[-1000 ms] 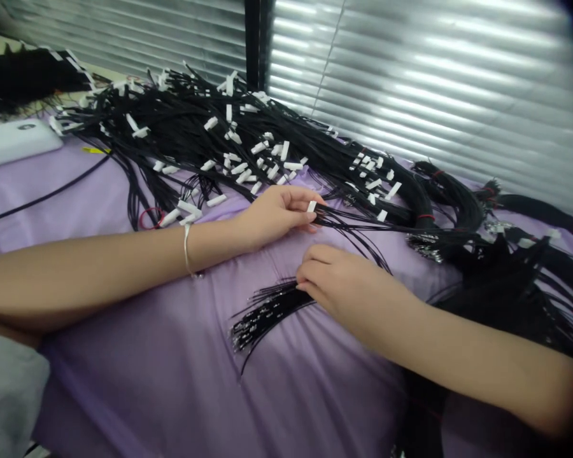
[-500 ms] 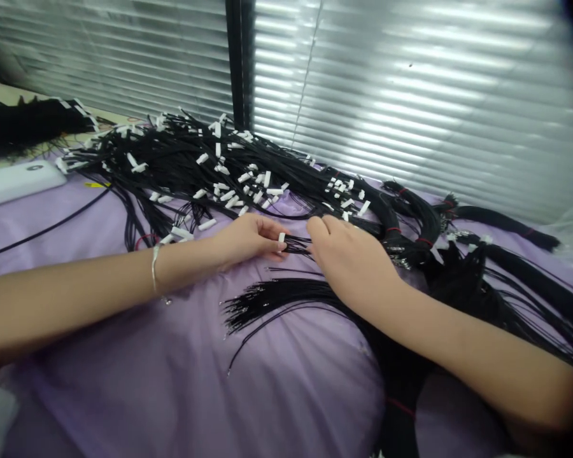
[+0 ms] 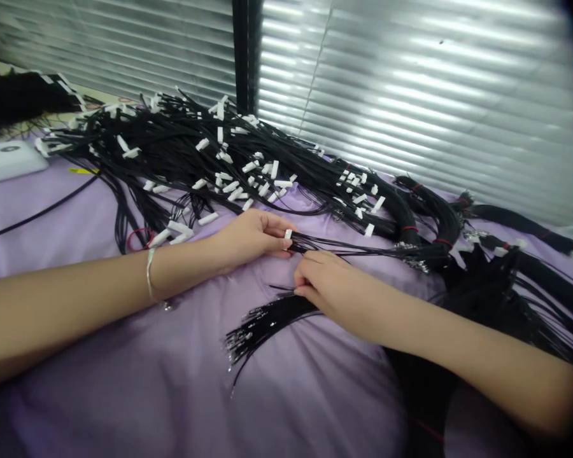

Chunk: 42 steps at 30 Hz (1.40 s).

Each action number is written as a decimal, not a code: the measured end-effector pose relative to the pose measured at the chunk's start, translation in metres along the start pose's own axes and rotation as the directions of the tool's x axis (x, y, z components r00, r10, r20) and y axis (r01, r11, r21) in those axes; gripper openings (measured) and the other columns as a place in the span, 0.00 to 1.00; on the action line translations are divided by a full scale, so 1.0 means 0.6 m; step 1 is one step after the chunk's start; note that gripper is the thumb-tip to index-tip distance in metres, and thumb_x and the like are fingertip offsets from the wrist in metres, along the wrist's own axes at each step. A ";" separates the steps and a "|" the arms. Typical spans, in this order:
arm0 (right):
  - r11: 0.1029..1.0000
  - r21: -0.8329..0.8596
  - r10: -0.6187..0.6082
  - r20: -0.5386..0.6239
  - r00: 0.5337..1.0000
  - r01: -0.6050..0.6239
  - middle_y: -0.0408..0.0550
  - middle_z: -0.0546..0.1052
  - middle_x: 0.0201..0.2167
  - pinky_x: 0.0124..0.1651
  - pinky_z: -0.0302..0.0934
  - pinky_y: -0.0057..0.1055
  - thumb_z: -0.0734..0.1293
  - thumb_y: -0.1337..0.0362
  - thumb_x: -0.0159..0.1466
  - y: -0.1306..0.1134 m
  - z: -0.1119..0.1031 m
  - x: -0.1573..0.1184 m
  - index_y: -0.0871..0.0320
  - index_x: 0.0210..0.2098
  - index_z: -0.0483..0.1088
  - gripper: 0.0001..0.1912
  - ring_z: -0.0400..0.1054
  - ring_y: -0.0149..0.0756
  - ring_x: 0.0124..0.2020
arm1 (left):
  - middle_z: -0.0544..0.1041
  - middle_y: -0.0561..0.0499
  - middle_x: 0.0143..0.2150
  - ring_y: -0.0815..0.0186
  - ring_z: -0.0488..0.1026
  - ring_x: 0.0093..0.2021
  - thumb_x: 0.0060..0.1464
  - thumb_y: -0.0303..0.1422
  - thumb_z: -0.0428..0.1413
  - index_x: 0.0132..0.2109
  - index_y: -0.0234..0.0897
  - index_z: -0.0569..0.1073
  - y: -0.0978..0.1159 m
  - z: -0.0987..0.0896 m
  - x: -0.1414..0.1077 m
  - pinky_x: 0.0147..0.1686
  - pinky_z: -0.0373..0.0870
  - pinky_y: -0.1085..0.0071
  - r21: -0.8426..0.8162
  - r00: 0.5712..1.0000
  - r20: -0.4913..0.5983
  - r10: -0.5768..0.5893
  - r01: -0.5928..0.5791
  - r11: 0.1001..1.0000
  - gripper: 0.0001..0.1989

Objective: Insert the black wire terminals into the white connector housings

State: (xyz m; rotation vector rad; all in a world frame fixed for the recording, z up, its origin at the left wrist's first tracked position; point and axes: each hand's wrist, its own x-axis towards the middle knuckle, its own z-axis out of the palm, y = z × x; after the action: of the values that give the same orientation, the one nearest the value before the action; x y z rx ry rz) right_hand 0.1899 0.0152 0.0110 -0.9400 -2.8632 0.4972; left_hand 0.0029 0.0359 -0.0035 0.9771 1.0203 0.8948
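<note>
Between its thumb and fingers my left hand (image 3: 255, 238) pinches a small white connector (image 3: 288, 235). Several thin black wires (image 3: 348, 245) run from that connector to the right. Just below these wires, my right hand (image 3: 334, 280) has its fingers curled together, the tips at the top of a loose bundle of black wires (image 3: 267, 327) with shiny metal ends. One stray wire end pokes out to the left by those fingertips. Whatever is between the right fingers is hidden.
Behind my hands lies a large heap of black cables (image 3: 172, 146) with white connectors. Bundles tied with red bands (image 3: 410, 228) lie at the right. A white phone-like object (image 3: 12, 162) rests at the left on the purple cloth (image 3: 172, 375). Window blinds (image 3: 410, 83) stand behind.
My right hand has come off the wires beside the connector and moved down to the loose bundle. My left hand keeps hold of the connector. The view has shifted slightly.
</note>
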 end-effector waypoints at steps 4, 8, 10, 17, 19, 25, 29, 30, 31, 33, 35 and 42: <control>0.977 0.172 0.126 0.011 0.992 -0.126 0.43 0.71 0.28 0.31 0.53 0.28 0.58 0.69 0.65 -0.028 -0.018 -0.004 0.59 0.34 0.63 0.04 0.61 0.29 0.27 | 0.81 0.48 0.34 0.68 0.78 0.33 0.47 0.19 0.60 0.37 0.31 0.79 0.009 0.002 -0.036 0.41 0.75 0.72 -0.062 0.997 0.031 -0.068 0.069 0.996 0.09; 0.916 0.382 0.117 0.039 0.992 -0.123 0.38 0.71 0.25 0.28 0.52 0.24 0.60 0.71 0.62 -0.042 -0.023 0.005 0.58 0.36 0.67 0.06 0.59 0.24 0.23 | 0.82 0.48 0.36 0.66 0.79 0.37 0.50 0.22 0.60 0.40 0.34 0.80 -0.002 0.002 -0.085 0.42 0.74 0.74 -0.090 0.987 0.065 -0.144 0.149 0.985 0.10; 0.910 0.411 0.058 -0.026 0.998 -0.042 0.37 0.72 0.26 0.30 0.53 0.22 0.61 0.71 0.62 -0.041 -0.015 0.010 0.58 0.33 0.69 0.07 0.61 0.22 0.25 | 0.82 0.49 0.36 0.68 0.78 0.37 0.51 0.24 0.60 0.41 0.35 0.80 -0.012 0.001 -0.099 0.40 0.74 0.77 -0.053 0.988 0.058 -0.142 0.145 0.988 0.09; 0.859 0.503 0.157 -0.083 0.984 -0.095 0.36 0.67 0.19 0.24 0.51 0.22 0.62 0.69 0.59 -0.028 -0.014 0.013 0.59 0.24 0.68 0.08 0.58 0.22 0.22 | 0.82 0.50 0.36 0.68 0.79 0.37 0.52 0.22 0.60 0.39 0.34 0.79 -0.023 -0.004 -0.092 0.41 0.75 0.77 -0.109 0.986 0.062 -0.157 0.163 0.981 0.08; 0.813 0.558 0.235 -0.049 0.971 -0.169 0.36 0.64 0.17 0.20 0.48 0.21 0.62 0.69 0.58 -0.022 -0.024 0.012 0.59 0.22 0.67 0.09 0.55 0.21 0.19 | 0.82 0.49 0.35 0.68 0.79 0.36 0.51 0.22 0.59 0.38 0.33 0.79 -0.021 -0.007 -0.091 0.40 0.75 0.78 -0.122 0.985 0.057 -0.165 0.171 0.978 0.07; 0.815 0.514 0.316 -0.010 0.949 -0.266 0.36 0.63 0.13 0.16 0.43 0.22 0.62 0.68 0.56 -0.009 -0.025 0.014 0.58 0.19 0.67 0.10 0.52 0.21 0.16 | 0.82 0.45 0.37 0.67 0.79 0.37 0.53 0.20 0.58 0.39 0.30 0.79 -0.019 -0.014 -0.094 0.40 0.76 0.77 -0.097 0.973 0.103 -0.209 0.218 0.971 0.08; 0.842 0.467 0.318 -0.024 0.948 -0.271 0.36 0.63 0.13 0.15 0.43 0.21 0.62 0.67 0.57 -0.010 -0.020 0.016 0.57 0.20 0.68 0.11 0.52 0.21 0.15 | 0.82 0.46 0.37 0.66 0.79 0.38 0.53 0.21 0.59 0.40 0.32 0.79 -0.022 -0.017 -0.094 0.40 0.76 0.77 -0.087 0.972 0.079 -0.221 0.227 0.970 0.08; 0.843 0.463 0.320 -0.023 0.947 -0.274 0.36 0.63 0.13 0.15 0.43 0.21 0.62 0.67 0.57 -0.010 -0.019 0.016 0.57 0.20 0.68 0.11 0.52 0.21 0.15 | 0.82 0.47 0.37 0.67 0.79 0.38 0.52 0.21 0.59 0.40 0.33 0.79 -0.023 -0.018 -0.094 0.40 0.77 0.78 -0.079 0.973 0.069 -0.222 0.227 0.971 0.08; 0.844 0.462 0.320 -0.022 0.947 -0.274 0.36 0.63 0.13 0.15 0.44 0.21 0.62 0.67 0.57 -0.011 -0.020 0.017 0.57 0.20 0.68 0.10 0.52 0.21 0.15 | 0.82 0.48 0.37 0.67 0.80 0.37 0.52 0.22 0.60 0.40 0.34 0.79 -0.024 -0.018 -0.095 0.40 0.77 0.78 -0.073 0.973 0.058 -0.222 0.226 0.971 0.08; 0.846 0.461 0.313 -0.025 0.949 -0.267 0.36 0.63 0.13 0.16 0.44 0.21 0.62 0.67 0.57 -0.012 -0.020 0.016 0.57 0.20 0.69 0.10 0.53 0.21 0.16 | 0.82 0.49 0.37 0.67 0.80 0.37 0.52 0.22 0.60 0.39 0.35 0.79 -0.025 -0.018 -0.095 0.40 0.77 0.79 -0.064 0.974 0.044 -0.221 0.223 0.973 0.08; 0.849 0.460 0.309 -0.030 0.951 -0.261 0.35 0.63 0.13 0.16 0.45 0.20 0.62 0.67 0.58 -0.014 -0.020 0.015 0.58 0.20 0.69 0.11 0.53 0.20 0.16 | 0.82 0.50 0.37 0.68 0.80 0.36 0.52 0.22 0.60 0.39 0.36 0.79 -0.026 -0.017 -0.096 0.39 0.76 0.80 -0.061 0.974 0.034 -0.222 0.224 0.973 0.08; 0.853 0.463 0.296 -0.049 0.954 -0.241 0.36 0.64 0.14 0.18 0.46 0.21 0.63 0.68 0.57 -0.016 -0.012 0.013 0.58 0.20 0.67 0.09 0.53 0.21 0.17 | 0.82 0.53 0.38 0.70 0.79 0.36 0.52 0.24 0.61 0.40 0.39 0.80 -0.024 -0.017 -0.097 0.39 0.76 0.80 -0.044 0.977 0.041 -0.210 0.212 0.976 0.09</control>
State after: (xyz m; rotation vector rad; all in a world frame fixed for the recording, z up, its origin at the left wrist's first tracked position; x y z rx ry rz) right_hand 0.1796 0.0149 0.0211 -1.2254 -2.3507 1.0410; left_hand -0.0206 -0.0202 -0.0039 0.8247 1.0457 0.7194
